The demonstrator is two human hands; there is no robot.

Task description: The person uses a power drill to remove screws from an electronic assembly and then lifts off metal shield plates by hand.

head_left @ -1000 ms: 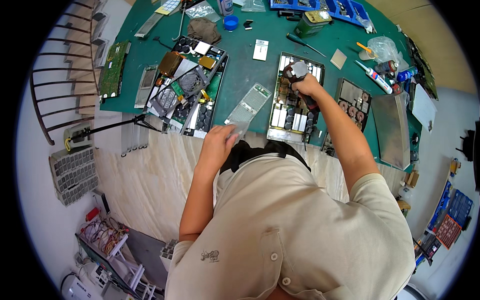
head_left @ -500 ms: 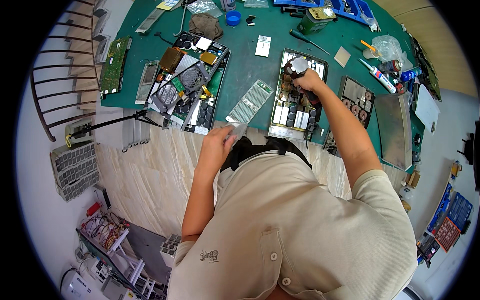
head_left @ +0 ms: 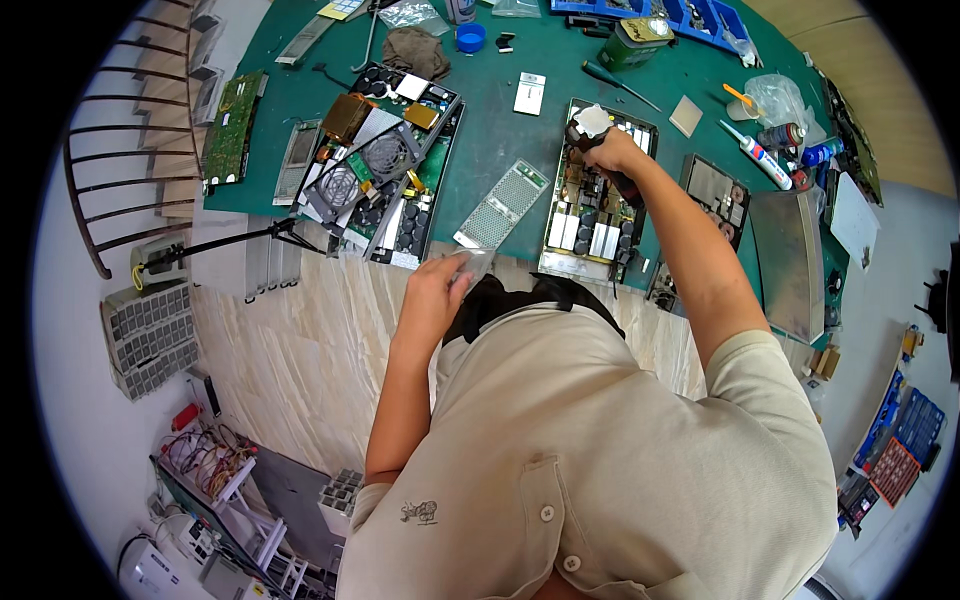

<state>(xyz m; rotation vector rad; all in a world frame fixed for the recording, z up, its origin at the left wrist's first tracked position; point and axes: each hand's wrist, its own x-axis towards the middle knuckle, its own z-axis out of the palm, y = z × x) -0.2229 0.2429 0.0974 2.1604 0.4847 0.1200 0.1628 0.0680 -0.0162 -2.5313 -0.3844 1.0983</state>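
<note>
My right hand [head_left: 615,152] grips a dark cordless power driver [head_left: 590,124] over an opened metal-cased electronic module [head_left: 576,225] with capacitors and metal blocks. My left hand [head_left: 440,285] is at the bench's front edge, fingers curled on a small clear plastic bag [head_left: 473,262]; what is inside is unclear. Just beyond it lies a perforated metal panel [head_left: 500,203] with a small green strip at its far end. A second opened chassis [head_left: 385,165] with fans and boards sits to the left.
The green bench [head_left: 480,110] holds a screwdriver [head_left: 620,85], blue parts bins [head_left: 680,15], a cloth [head_left: 415,55], a sealant tube [head_left: 755,155], a further module [head_left: 705,185] and an upright metal plate [head_left: 785,260]. A black stand arm [head_left: 215,250] reaches in from the left.
My right hand and the driver have shifted slightly away from me over the module. My left hand stays with the bag. The view has moved a little.
</note>
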